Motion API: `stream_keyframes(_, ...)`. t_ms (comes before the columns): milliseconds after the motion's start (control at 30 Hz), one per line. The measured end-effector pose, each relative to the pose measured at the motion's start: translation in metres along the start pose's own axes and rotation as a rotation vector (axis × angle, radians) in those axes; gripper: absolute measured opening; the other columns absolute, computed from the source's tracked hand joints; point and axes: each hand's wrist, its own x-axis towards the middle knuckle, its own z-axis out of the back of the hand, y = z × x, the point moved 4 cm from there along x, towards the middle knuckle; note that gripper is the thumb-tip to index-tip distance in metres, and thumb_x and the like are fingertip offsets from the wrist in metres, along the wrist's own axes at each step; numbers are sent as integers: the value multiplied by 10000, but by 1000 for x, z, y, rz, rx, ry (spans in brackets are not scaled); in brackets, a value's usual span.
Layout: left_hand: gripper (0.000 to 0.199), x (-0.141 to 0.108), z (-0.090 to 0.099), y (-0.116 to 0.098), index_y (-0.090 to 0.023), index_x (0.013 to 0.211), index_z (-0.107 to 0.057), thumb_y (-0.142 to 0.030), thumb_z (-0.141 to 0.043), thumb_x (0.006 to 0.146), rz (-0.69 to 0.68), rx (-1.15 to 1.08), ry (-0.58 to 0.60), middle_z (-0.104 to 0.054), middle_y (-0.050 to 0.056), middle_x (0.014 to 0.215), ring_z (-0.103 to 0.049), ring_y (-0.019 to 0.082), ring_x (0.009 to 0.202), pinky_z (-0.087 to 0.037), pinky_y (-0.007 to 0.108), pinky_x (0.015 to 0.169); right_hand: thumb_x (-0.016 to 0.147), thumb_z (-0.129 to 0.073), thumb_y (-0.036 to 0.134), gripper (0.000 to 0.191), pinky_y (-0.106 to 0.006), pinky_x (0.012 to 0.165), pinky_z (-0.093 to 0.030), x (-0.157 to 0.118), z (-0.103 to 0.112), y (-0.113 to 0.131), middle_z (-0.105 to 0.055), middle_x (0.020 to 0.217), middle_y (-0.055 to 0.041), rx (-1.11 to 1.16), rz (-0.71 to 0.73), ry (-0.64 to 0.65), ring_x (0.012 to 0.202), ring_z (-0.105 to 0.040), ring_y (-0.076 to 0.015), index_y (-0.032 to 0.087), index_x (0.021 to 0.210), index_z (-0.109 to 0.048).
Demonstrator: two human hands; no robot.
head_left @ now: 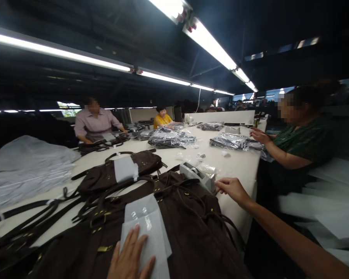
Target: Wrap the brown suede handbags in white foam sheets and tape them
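Observation:
A dark brown bag point(189, 224) with brass-coloured fittings lies flat on the table in front of me. Across its middle rests a folded white paper sheet point(142, 211), and my left hand point(129, 255) presses on it with fingers spread. Out to the right, my right hand point(231, 190) has thumb and fingers pinched together at the cutting end of a grey tape dispenser point(196, 174). Any tape between those fingers is too small to make out. Just beyond lies a second brown bag point(147, 161) with a white paper band point(123, 169) around it.
Several plastic-wrapped bags point(171, 137) lie farther along the white table point(235, 166). Clear plastic sheeting point(29, 166) covers the left side. Co-workers sit at left point(97, 124) and far end, another stands at right point(302, 135), near stacked white sheets point(334, 209).

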Motion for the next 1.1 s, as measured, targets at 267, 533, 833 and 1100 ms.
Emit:
stream_keyframes(267,480,-4,21,-17,-204,1276,-556,-474,-446,895,115,-105,-54,-308,161,1525,-233,287,1422,-247,530,1152,738,-734,304,222,-153,429,-427,-67,-155,124,-691,607,-56,448,-142,649,464,-571,-75,91,793,-712)
stream_keyframes(533,475,-8,37,-19,-243,1290,-557,-450,-496,866,238,-206,-8,-343,173,1504,-228,341,1421,-224,532,1158,816,-594,104,61,-155,427,-475,-61,-259,149,-632,521,9,340,-228,579,432,-588,-88,145,818,-549)
stream_keyframes(833,519,-10,45,-22,-267,1320,-524,-498,-457,860,229,-251,72,-294,156,1532,-172,354,1422,-215,580,1144,590,-740,18,259,-211,432,-461,-36,-283,118,-557,420,-3,-14,-192,597,503,-646,-196,165,601,-527)
stream_keyframes(1100,537,-11,50,-24,-256,1353,-491,-465,-457,860,246,-226,79,-272,197,1527,-188,341,1419,-216,524,1153,714,-657,65,214,-216,422,-464,-45,-271,124,-542,418,26,11,-179,630,450,-613,-171,184,692,-481)
